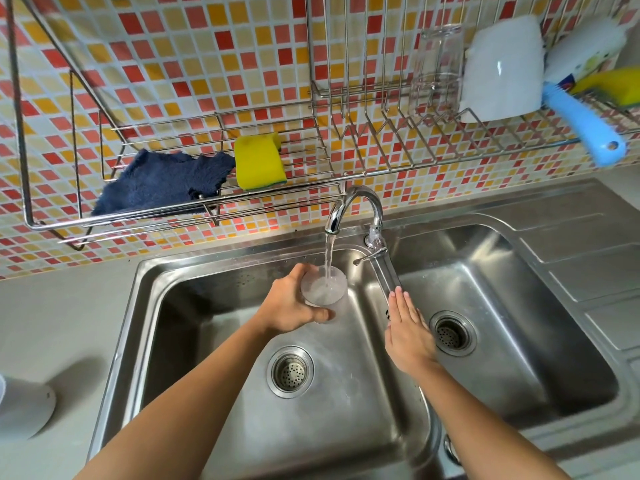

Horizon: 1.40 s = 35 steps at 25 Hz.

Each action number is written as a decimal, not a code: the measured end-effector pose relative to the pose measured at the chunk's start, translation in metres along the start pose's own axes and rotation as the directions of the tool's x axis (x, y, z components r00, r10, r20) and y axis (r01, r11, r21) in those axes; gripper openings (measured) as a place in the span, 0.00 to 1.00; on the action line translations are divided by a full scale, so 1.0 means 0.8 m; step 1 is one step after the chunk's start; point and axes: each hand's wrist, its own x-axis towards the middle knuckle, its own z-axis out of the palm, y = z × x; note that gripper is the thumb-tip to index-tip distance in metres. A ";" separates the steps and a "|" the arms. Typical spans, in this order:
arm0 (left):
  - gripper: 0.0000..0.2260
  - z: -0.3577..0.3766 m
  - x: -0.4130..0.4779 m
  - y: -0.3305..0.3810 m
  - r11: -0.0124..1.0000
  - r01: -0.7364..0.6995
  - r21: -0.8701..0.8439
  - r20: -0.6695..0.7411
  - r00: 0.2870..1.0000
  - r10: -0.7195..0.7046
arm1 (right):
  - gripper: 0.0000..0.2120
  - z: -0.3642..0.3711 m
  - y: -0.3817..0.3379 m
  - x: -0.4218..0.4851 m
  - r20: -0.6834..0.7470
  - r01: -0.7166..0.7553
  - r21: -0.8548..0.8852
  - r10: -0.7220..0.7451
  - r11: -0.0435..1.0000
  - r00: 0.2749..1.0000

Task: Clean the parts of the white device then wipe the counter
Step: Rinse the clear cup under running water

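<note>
My left hand [289, 303] grips a clear plastic cup [325, 287] upright over the left basin of the steel sink [180, 299]. Water runs from the chrome faucet [356, 209] straight into the cup. My right hand [408, 327] hovers flat with fingers together over the divider between the two basins, holding nothing. The white device's base [24, 407] stands on the grey counter [52, 323] at the far left edge, partly cut off.
A wire rack on the tiled wall holds a dark blue cloth [159, 181] and a yellow sponge [258, 161]. Further right it carries a glass [438, 67], a white container [502, 71], a blue-handled brush [585, 126] and another sponge [613, 83]. Both basins have drain strainers.
</note>
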 end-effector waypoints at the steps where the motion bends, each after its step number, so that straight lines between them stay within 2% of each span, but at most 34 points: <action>1: 0.35 0.000 0.000 0.000 1.000 -0.001 0.004 0.004 1.000 0.001 | 0.28 0.002 0.001 0.001 0.005 -0.005 0.006 0.005 1.000 1.000; 3: 0.35 0.000 0.000 -0.003 1.000 0.003 -0.005 -0.001 1.000 -0.003 | 0.29 0.003 0.004 0.001 0.024 -0.001 0.001 0.001 1.000 1.000; 5: 0.35 -0.001 0.000 -0.006 1.000 0.002 -0.006 0.011 1.000 -0.002 | 0.31 0.005 0.004 0.000 -0.033 0.034 0.002 -0.034 0.999 0.999; 7: 0.37 0.000 0.000 -0.009 1.000 0.001 0.002 0.020 1.000 -0.001 | 0.28 0.000 0.004 0.003 -0.064 0.023 0.155 -0.014 0.988 0.998; 10: 0.38 0.001 0.001 -0.011 1.000 0.005 -0.017 0.019 1.000 -0.005 | 0.17 -0.016 0.005 0.027 -0.171 -0.006 0.406 0.083 0.914 0.982; 12: 0.39 0.002 0.003 -0.014 1.000 0.003 -0.019 0.036 0.999 -0.003 | 0.16 -0.033 0.004 0.051 -0.226 0.049 0.432 0.056 0.901 0.972; 16: 0.38 0.001 0.007 -0.020 0.999 0.017 -0.036 0.016 1.000 -0.017 | 0.22 -0.071 -0.015 0.105 -0.153 0.200 0.317 -0.158 0.927 0.976; 19: 0.38 -0.002 0.007 -0.021 0.999 0.007 -0.047 0.027 1.000 -0.006 | 0.26 -0.076 -0.031 0.137 0.021 0.291 0.102 -0.295 0.951 0.955; 22: 0.37 -0.003 0.004 -0.018 0.997 0.002 -0.073 0.005 1.000 -0.002 | 0.22 -0.071 -0.041 0.155 0.180 0.279 -0.088 -0.260 0.956 0.949; 24: 0.36 -0.004 0.004 -0.015 0.996 -0.009 -0.093 -0.005 1.000 0.008 | 0.16 -0.075 -0.051 0.156 0.194 0.258 -0.138 -0.230 0.956 0.954; 27: 0.35 -0.005 0.004 -0.011 0.994 -0.027 -0.106 -0.007 1.000 0.026 | 0.14 -0.084 -0.057 0.150 0.130 0.244 -0.176 -0.223 0.954 0.966; 29: 0.34 -0.001 0.005 -0.010 0.991 -0.025 -0.134 -0.014 1.000 0.023 | 0.12 -0.087 -0.047 0.148 0.009 0.151 -0.084 -0.151 0.985 0.988; 31: 0.34 0.001 0.005 -0.008 0.987 -0.025 -0.159 -0.014 1.000 0.024 | 0.12 -0.084 -0.034 0.149 -0.120 0.049 0.157 -0.030 0.986 0.992; 33: 0.34 0.003 0.003 -0.006 0.984 -0.039 -0.172 -0.006 0.999 0.038 | 0.14 -0.083 -0.032 0.147 -0.146 -0.030 0.494 0.118 0.869 0.982; 35: 0.34 0.004 -0.003 -0.005 0.980 -0.044 -0.195 -0.008 0.999 0.043 | 0.19 -0.080 -0.039 0.137 -0.124 -0.099 0.636 0.228 0.765 0.966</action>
